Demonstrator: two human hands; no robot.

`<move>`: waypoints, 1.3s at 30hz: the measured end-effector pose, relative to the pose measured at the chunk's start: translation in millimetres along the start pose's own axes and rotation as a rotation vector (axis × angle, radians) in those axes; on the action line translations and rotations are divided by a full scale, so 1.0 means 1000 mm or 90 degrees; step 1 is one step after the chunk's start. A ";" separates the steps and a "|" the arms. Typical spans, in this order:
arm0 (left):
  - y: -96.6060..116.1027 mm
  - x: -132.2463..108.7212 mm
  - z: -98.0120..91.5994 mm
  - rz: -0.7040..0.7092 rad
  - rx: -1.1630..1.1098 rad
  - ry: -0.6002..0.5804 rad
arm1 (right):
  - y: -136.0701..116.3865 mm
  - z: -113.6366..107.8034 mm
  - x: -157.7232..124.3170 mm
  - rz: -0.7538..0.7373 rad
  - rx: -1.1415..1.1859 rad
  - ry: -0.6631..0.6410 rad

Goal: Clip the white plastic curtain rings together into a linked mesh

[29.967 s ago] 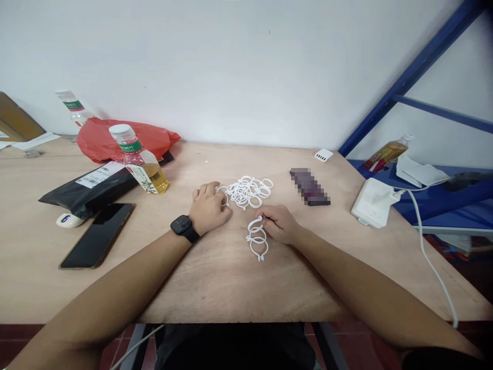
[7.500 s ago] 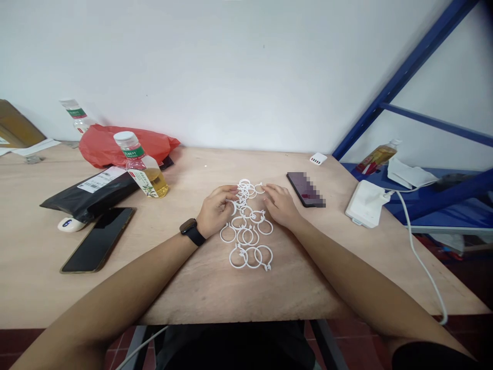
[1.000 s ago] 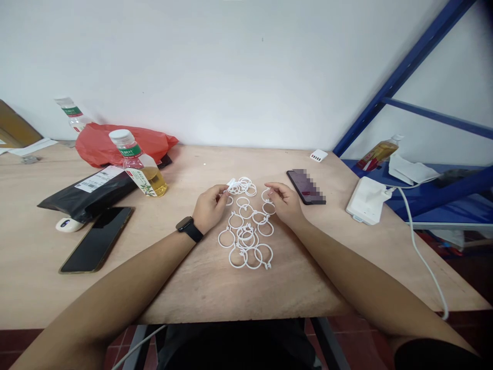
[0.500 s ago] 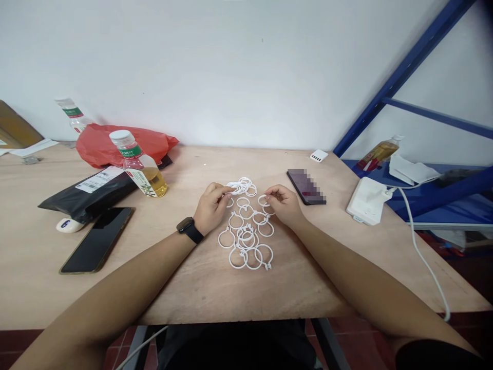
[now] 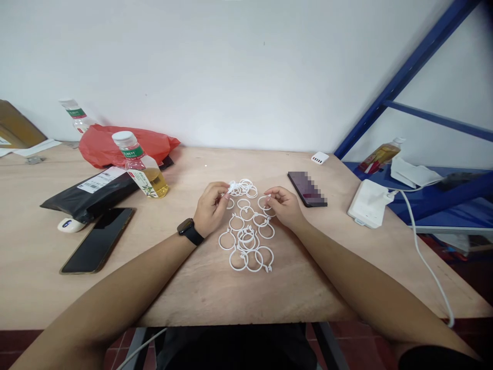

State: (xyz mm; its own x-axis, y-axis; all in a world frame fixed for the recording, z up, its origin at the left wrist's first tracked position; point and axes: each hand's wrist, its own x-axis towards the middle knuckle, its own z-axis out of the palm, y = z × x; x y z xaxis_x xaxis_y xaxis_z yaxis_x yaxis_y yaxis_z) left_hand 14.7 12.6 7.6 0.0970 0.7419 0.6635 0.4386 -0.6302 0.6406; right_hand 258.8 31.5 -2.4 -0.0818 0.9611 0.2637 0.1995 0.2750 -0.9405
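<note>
Several white plastic curtain rings (image 5: 227, 239), each with a small clip, lie loosely overlapping on the wooden table (image 5: 185, 298). My left hand (image 5: 211, 206), a black watch on its wrist, is closed, with thumb and forefinger pinching a white ring (image 5: 230, 202) at its clip, beside the far bunch of rings (image 5: 247, 188). Opposite it, my right hand (image 5: 287, 206) pinches another white ring (image 5: 263, 203) between thumb and fingertips at the right of the spread. Part of each held ring is hidden by the fingers.
At left are a tea bottle (image 5: 147, 177), a black parcel (image 5: 82, 198), a red bag (image 5: 111, 141) and a phone (image 5: 98, 240). A second phone (image 5: 304, 189) lies to the right, near a white power adapter (image 5: 368, 203) with its cable. A blue frame (image 5: 408, 77) stands beyond the table's right edge.
My left fingers have opened slightly, so the white clip at their tips shows more. The right hand stays nearly in place at its ring; the view has shifted a little.
</note>
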 end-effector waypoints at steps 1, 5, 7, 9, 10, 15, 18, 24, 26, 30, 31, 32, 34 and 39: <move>0.001 -0.001 0.000 -0.009 -0.008 -0.009 | 0.000 0.000 0.000 0.000 0.002 -0.001; 0.002 -0.004 0.000 -0.020 -0.001 -0.038 | -0.002 0.000 -0.001 0.021 0.004 -0.007; 0.000 -0.004 0.002 -0.014 0.015 -0.024 | -0.003 -0.001 -0.002 0.039 0.015 -0.011; -0.001 -0.003 0.003 0.000 0.024 -0.011 | -0.003 -0.002 -0.002 0.052 0.024 -0.012; -0.001 -0.003 0.003 0.012 0.024 -0.011 | -0.003 -0.002 -0.002 0.054 0.025 -0.013; 0.000 -0.001 0.002 0.059 0.009 -0.035 | -0.002 -0.002 -0.002 0.051 0.006 -0.007; 0.000 -0.001 -0.001 0.067 -0.022 -0.055 | -0.001 0.000 -0.002 0.062 0.021 -0.011; 0.000 0.001 -0.001 0.083 -0.033 -0.065 | 0.003 0.002 -0.001 0.023 -0.004 -0.003; 0.001 0.001 -0.001 0.088 -0.022 -0.070 | 0.005 0.001 -0.001 0.006 -0.032 0.005; 0.001 0.002 -0.002 0.092 -0.018 -0.083 | 0.007 0.000 0.000 -0.022 -0.048 0.009; 0.001 0.002 -0.002 0.092 -0.020 -0.085 | 0.007 0.000 0.000 -0.027 -0.049 0.009; 0.001 0.002 -0.002 0.092 -0.021 -0.087 | 0.006 -0.001 0.000 -0.030 -0.051 0.009; 0.001 0.001 -0.002 0.091 -0.023 -0.094 | 0.004 -0.001 0.000 -0.031 -0.055 0.009; 0.002 0.001 -0.003 0.082 -0.032 -0.109 | 0.001 -0.002 0.000 -0.020 -0.050 0.003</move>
State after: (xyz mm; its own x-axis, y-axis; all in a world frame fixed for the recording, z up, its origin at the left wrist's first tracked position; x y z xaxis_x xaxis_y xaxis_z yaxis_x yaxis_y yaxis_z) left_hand 13.0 11.8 10.7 0.3017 0.6796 0.6686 0.3687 -0.7299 0.5755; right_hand 260.9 31.6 -3.4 -0.0843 0.9523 0.2933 0.2732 0.3051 -0.9123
